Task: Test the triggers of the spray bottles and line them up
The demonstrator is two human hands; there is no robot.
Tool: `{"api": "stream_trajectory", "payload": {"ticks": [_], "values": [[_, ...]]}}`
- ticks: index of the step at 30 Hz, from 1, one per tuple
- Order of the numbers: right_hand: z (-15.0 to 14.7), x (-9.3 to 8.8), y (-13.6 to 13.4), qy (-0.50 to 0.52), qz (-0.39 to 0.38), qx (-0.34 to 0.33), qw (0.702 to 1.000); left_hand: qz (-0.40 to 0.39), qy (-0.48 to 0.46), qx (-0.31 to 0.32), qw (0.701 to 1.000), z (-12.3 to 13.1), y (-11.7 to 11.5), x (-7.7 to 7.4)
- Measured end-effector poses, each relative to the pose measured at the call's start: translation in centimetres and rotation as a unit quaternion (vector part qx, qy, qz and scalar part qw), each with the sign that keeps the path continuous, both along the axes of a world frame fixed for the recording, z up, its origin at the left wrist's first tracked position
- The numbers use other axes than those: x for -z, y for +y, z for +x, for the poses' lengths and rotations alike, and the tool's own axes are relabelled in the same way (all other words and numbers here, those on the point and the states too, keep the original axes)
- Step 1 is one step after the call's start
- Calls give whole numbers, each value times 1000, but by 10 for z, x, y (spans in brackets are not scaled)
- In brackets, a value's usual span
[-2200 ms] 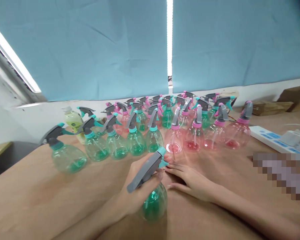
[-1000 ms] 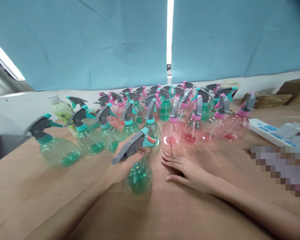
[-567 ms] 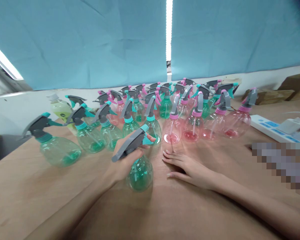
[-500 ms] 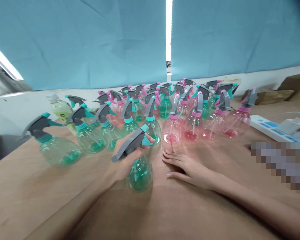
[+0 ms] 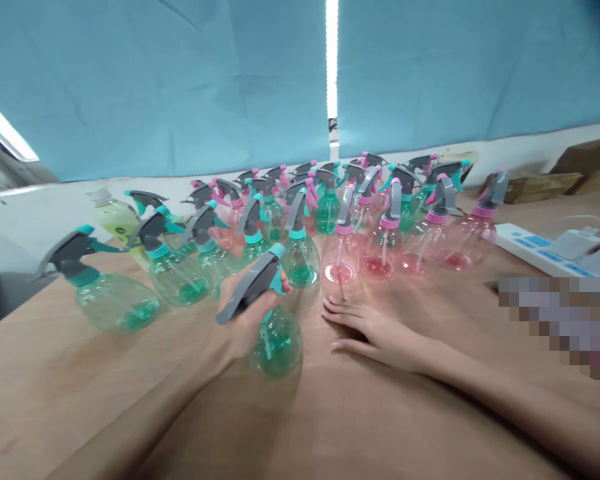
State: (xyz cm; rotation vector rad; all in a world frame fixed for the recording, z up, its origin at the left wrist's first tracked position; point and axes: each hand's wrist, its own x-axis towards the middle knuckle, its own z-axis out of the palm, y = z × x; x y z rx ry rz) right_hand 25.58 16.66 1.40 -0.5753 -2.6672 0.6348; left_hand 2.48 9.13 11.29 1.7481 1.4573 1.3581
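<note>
My left hand [image 5: 243, 327] is wrapped around the neck of a green spray bottle [image 5: 279, 347] with a grey and teal trigger head. Its fingers are closed, and the index finger shows by the teal trigger. The bottle's clear body and dip tube are visible below the hand. My right hand [image 5: 367, 330] lies flat on the wooden table [image 5: 360, 413] with its fingers stretched out, holding nothing. Just beyond its fingertips stands a pink spray bottle [image 5: 340, 260]. A further green spray bottle [image 5: 303, 260] stands behind the held one.
Several more green and pink spray bottles crowd the back of the table. A yellowish bottle [image 5: 115, 215] stands at the back left. On the right lie a white power strip [image 5: 535, 248] with plugs and a cardboard box [image 5: 545, 187]. A blue curtain [image 5: 180, 87] hangs behind.
The whole view has shifted slightly, moving the scene a little left and up. My left hand keeps its grip on the green spray bottle, and my right hand still rests flat.
</note>
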Motion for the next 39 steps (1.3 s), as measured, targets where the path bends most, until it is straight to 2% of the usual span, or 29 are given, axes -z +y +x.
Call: {"api": "stream_trajectory", "payload": {"ticks": [4,9,15,19,26,39], "values": [[0,1,0,7,0,-2,1000,3,11,-7,1000,1,0,-4],[1,1,0,6,-10,-1,1000,-29,-3,0,1000,7,-3,-10],[1,1,0,7,-3,-6,1000,-23,-5,-26,999,5,-2,3],[1,2,1,-1,0,-3,1000,-5,-22,-14,1000,3,2,8],[1,1,-1,-5,-1,2,1000,-29,-21,-24,999,7,-1,3],[0,3,-2,12,-25,8,1000,-18,8,-33,999,5,-3,1]]}}
